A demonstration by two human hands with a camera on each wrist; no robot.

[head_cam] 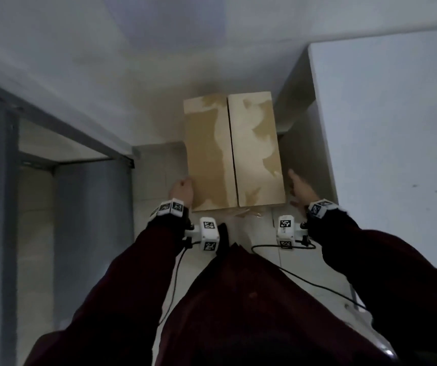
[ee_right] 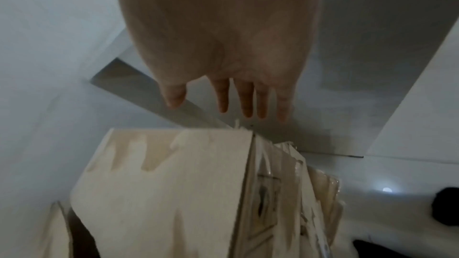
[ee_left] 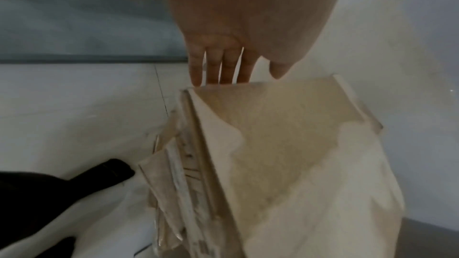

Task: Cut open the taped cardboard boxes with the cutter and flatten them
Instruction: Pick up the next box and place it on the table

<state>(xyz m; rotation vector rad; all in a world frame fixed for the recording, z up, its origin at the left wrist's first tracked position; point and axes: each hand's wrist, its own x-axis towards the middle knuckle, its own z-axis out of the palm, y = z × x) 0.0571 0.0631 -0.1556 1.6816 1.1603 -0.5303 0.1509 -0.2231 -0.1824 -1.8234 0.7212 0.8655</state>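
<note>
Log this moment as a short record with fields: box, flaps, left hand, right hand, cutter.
box: cardboard box on the tiled floor, beside a white table
flaps: two top flaps closed, dark seam between them
left hand: at the box's left edge, fingers straight in the wrist view
right hand: open, off the box's right side, not touching
cutter: not in view

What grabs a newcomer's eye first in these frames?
The tan cardboard box with torn, pale-patched top flaps stands on the tiled floor at centre, a dark seam between the flaps. The left hand touches its left edge with straight fingers; the right hand reaches open past its right side, beside a white cabinet.
</note>
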